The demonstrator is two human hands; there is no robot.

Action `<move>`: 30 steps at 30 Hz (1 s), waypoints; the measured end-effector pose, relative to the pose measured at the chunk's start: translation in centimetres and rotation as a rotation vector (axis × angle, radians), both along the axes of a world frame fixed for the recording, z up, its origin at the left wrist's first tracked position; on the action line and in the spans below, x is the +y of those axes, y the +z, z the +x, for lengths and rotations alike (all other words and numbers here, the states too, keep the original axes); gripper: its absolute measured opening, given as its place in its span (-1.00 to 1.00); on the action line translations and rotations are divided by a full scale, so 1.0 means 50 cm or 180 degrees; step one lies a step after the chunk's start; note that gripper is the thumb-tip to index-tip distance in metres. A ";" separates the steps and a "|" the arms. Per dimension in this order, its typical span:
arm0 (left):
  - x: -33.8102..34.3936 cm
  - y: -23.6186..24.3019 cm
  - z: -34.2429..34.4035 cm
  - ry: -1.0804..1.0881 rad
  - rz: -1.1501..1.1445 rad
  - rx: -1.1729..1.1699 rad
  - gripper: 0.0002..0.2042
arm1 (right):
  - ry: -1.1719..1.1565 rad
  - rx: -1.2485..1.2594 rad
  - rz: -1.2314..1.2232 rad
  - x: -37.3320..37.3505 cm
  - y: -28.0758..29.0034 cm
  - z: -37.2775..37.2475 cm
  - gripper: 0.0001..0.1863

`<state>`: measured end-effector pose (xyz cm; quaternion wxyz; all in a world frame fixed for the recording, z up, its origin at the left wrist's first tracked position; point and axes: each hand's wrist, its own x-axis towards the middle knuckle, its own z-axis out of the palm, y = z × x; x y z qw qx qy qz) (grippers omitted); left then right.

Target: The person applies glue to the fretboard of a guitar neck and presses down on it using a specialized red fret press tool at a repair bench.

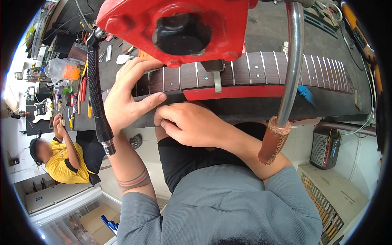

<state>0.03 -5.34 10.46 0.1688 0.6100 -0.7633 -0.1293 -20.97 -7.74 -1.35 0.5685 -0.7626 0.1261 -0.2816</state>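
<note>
1. While my right hand (pixel 192 124) hangs near the front of the bench, its fingers are loosely curled; I see nothing in them, but cannot tell whether the folds hide something.
2. Above my right forearm, the brown stitched-leather lever handle (pixel 273 141) is in neither hand.
3. My left hand (pixel 126 96) spreads over the left stretch of the fretted guitar neck (pixel 267 70), thumb wide of the fingers, not clenched; how firmly it presses, I can't tell.
4. That neck lies crosswise on the bench, frets up, with a red strip (pixel 241 91) along its near side.
5. I'd expect stiff wood, fairly light for its length, with slick metal frets and easily marked edges; holding it by both long sides, off the fret ends, seems kindest.
6. Over its middle looms the red press (pixel 118 16), a grey metal piece (pixel 218 81) beneath its head.
7. Off left sits a co-worker in yellow (pixel 67 169).
</note>
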 end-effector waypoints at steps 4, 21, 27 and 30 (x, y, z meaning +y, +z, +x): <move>-0.014 0.000 -0.012 -0.0054 0.0029 0.0233 -0.38 | 0.0009 0.0055 -0.0021 -0.002 0.003 -0.002 -0.86; -0.022 -0.030 -0.029 0.0109 -0.0013 0.0143 -0.32 | -0.0012 -0.0038 -0.0133 -0.002 -0.001 -0.002 -0.85; -0.017 -0.031 -0.020 0.0012 -0.0163 0.0078 -0.32 | 0.0006 -0.0105 -0.0025 -0.001 -0.005 0.001 -0.85; -0.017 -0.030 -0.029 0.0051 -0.0144 0.0027 -0.30 | 0.0010 -0.0113 -0.0056 0.000 -0.005 0.000 -0.85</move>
